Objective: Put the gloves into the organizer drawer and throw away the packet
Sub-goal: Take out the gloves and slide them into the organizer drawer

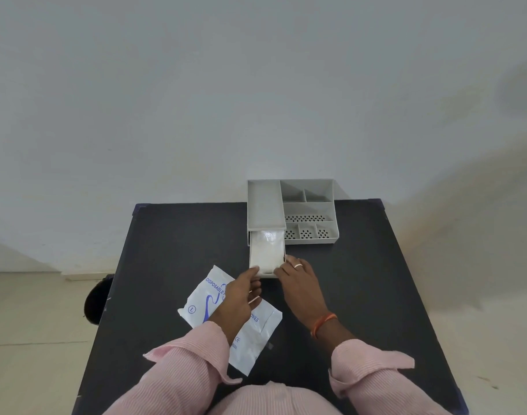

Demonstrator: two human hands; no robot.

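Observation:
A grey desk organizer (310, 205) stands at the far edge of the black table (166, 235). Its white drawer (268, 275) is pulled out toward me, and the folded white gloves (266, 250) lie inside it. My left hand (241, 295) touches the drawer's front left corner with its fingertips. My right hand (298, 280), wearing a ring, holds the drawer's front right corner. The white packet (202, 301) with blue print lies flat on the table under my left wrist, partly hidden by it.
The organizer has several open compartments on its right side, some with perforated floors. A dark round object (95, 301) sits on the pale floor left of the table. A plain wall rises behind the table.

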